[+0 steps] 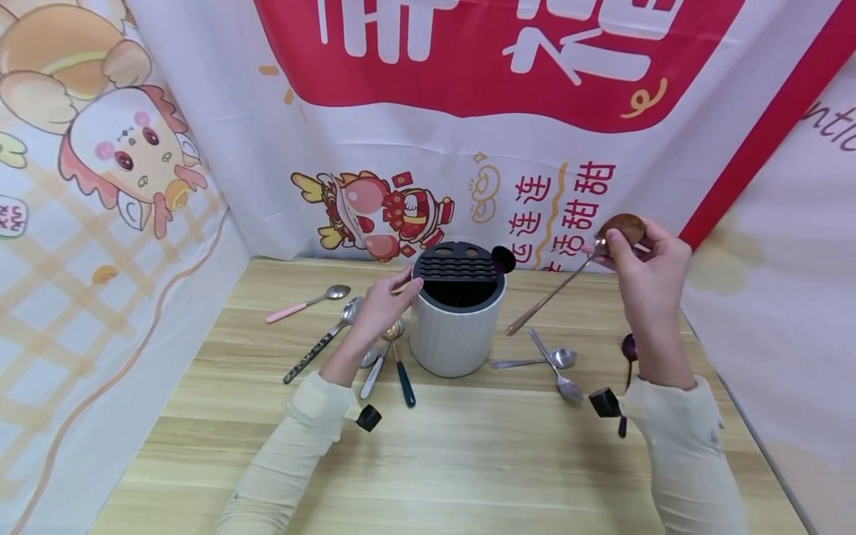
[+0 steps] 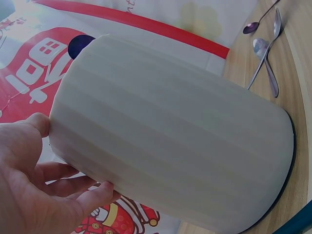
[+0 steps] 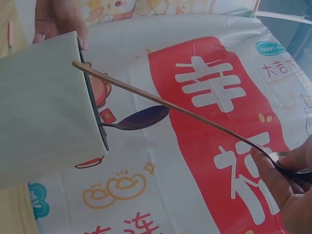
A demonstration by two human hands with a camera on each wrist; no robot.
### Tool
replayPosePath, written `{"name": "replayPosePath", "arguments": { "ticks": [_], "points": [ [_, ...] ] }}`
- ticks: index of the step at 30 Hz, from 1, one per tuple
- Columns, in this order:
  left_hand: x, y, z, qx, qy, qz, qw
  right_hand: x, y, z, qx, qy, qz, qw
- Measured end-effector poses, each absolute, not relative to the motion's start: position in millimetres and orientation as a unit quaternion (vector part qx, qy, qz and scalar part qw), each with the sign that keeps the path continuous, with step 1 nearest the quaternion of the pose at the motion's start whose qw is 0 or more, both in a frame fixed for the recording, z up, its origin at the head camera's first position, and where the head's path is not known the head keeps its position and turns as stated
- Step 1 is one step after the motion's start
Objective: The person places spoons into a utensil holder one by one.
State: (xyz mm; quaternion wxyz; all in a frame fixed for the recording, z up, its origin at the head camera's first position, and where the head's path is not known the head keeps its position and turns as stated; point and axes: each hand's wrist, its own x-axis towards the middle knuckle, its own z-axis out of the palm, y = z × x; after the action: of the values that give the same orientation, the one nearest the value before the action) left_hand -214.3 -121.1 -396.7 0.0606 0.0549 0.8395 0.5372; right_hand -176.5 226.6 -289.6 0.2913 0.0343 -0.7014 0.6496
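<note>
A white ribbed utensil holder (image 1: 456,338) with a dark slotted top (image 1: 458,266) stands upright on the wooden table. My left hand (image 1: 381,306) holds its left side near the rim, thumb and fingers spread around the edge in the left wrist view. Raised to the right of the holder, my right hand (image 1: 650,271) pinches a long copper-coloured spoon (image 1: 550,299) by its bowl. The handle slants down and left, its end beside the holder. A dark purple spoon (image 3: 144,118) stands in the holder, its bowl jutting over the back right rim.
Left of the holder lie a pink-handled spoon (image 1: 301,305), a patterned-handle spoon (image 1: 319,349), a white-handled spoon (image 1: 373,377) and a green-handled spoon (image 1: 405,383). Two silver spoons (image 1: 560,371) cross at the right. Another purple spoon (image 1: 629,349) lies near my right forearm. Printed cloth hangs behind.
</note>
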Motion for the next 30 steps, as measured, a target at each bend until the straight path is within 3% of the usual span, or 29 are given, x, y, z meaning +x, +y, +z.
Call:
{"name": "replayPosePath", "arguments": {
  "ticks": [30],
  "points": [
    [-213.3, -120.5, -395.2, 0.054, 0.840, 0.537, 0.059, -195.0, 206.6, -278.1, 0.071, -0.673, 0.663, 0.319]
  ]
}}
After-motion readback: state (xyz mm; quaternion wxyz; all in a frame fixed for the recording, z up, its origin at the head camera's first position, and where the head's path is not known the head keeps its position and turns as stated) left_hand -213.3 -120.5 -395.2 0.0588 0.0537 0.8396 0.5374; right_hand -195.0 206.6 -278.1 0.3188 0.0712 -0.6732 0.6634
